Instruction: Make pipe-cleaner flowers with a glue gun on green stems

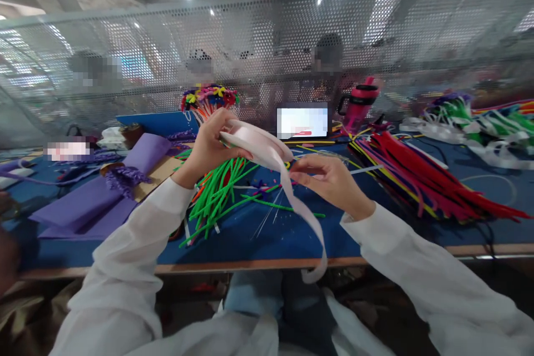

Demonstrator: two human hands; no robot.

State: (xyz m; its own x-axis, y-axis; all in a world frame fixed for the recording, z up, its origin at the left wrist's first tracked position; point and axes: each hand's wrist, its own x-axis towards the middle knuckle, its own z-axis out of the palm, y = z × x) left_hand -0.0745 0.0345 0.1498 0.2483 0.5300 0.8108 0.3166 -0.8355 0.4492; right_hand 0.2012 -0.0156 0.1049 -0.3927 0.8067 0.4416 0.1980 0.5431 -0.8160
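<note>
My left hand [214, 147] is closed round the edge of a roll of pale pink ribbon [258, 142], held tilted above the table. The ribbon's loose end hangs from the roll past the table's front edge and curls at its tip. My right hand [323, 178] is just right of the roll, thumb and fingers pinched together near the hanging ribbon. What lies between those fingertips, if anything, I cannot make out. Below the roll lies a heap of green pipe cleaners [221, 189]. Small pink and purple pieces are scattered beside it.
Red and pink pipe cleaners [429, 178] lie at right. A pink tumbler [362, 103] and a lit phone screen [302, 121] stand behind. Purple wrapping paper [104, 200] lies at left. A flower bouquet [211, 99] is behind my left hand, before a perforated metal partition [258, 28].
</note>
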